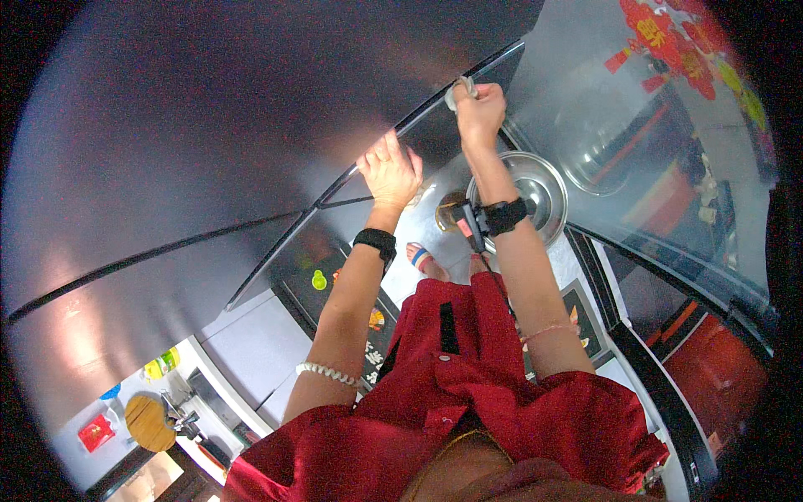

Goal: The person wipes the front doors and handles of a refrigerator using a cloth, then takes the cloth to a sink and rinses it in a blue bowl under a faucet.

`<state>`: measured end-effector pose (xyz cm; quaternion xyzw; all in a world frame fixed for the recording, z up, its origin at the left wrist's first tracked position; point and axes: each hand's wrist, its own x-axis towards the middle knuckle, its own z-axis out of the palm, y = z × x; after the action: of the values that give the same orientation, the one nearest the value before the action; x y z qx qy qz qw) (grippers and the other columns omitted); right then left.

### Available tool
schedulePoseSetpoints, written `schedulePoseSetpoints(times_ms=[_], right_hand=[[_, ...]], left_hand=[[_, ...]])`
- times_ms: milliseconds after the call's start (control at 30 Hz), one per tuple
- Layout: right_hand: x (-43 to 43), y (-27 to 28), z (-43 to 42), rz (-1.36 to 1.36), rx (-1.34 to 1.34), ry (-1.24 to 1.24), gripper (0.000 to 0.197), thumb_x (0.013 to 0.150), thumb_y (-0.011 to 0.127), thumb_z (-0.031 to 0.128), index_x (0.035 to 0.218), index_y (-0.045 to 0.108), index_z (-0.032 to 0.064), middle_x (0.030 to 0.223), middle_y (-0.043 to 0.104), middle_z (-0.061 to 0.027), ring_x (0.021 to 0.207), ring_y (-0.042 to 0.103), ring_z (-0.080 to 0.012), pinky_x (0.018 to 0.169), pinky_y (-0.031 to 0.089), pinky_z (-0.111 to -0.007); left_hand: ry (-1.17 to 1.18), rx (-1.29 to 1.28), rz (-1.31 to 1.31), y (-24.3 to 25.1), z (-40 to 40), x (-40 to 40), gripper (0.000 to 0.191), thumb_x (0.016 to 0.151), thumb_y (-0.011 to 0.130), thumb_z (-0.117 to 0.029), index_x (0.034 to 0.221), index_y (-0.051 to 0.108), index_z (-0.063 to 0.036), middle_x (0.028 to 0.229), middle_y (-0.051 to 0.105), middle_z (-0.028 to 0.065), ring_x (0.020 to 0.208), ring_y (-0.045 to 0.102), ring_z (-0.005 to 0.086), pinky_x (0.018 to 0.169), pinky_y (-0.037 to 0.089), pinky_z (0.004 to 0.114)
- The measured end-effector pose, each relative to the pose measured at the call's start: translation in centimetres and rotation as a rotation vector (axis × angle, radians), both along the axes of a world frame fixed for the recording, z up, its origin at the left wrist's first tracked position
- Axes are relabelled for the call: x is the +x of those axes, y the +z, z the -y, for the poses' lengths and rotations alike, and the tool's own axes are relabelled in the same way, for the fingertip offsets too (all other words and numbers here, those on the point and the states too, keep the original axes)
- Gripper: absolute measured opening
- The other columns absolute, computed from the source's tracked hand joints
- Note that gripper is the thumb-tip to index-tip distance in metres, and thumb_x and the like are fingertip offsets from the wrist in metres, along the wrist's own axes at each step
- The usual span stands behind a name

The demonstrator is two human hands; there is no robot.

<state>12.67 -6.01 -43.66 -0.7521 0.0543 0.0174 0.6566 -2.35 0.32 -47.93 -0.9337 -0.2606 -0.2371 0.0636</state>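
Observation:
A dark glossy door panel (188,125) fills the upper left, with a metal-trimmed edge (276,251) running diagonally across the view. My left hand (390,169) grips this edge, its fingers hooked over the trim. Farther up the same edge, my right hand (482,119) pinches a whitish cloth (460,93) against the trim. Part of the cloth is hidden within the fingers. Beneath my right forearm, a round stainless steel basin (555,197) stands low down, partly covered by the arm. Both wrists carry black straps, and a small device hangs at the right one.
To the right stands a glass panel (602,138) with a red festive decoration (674,47). Dark printed floor mats (320,257) lie below. At lower left, a counter holds a round wooden board (149,421), a red packet (96,433) and a yellow-green bottle (163,364).

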Motion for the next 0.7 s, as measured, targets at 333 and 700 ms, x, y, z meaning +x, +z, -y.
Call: schedulePoseSetpoints(times_ms=[333,700], right_hand=[[1.5,-1.5,-1.0,-0.029,0.11,-0.121,0.029,0.072,0.07,0.023,0.075,0.051,0.0011,0.07,0.059,-0.0153,0.067,0.058,-0.0285,0.065,0.045,-0.039],[0.7,-1.7,-1.3,-0.067,0.159,-0.14,0.026,0.071,0.069,0.019,0.076,0.052,0.0004,0.068,0.058,-0.0131,0.063,0.057,-0.0241,0.062,0.046,-0.037]], left_hand=[[-0.009,-0.028,-0.009,-0.2,0.0,-0.2,0.07,0.07,0.059,-0.033,0.127,0.034,0.0,0.116,0.044,0.017,0.106,0.039,0.0324,0.096,0.021,0.049],[-0.047,-0.026,-0.008,0.6,0.3,-0.4,0.068,0.07,0.058,-0.031,0.127,0.036,-0.0003,0.114,0.045,0.0174,0.104,0.041,0.0326,0.092,0.025,0.046]])
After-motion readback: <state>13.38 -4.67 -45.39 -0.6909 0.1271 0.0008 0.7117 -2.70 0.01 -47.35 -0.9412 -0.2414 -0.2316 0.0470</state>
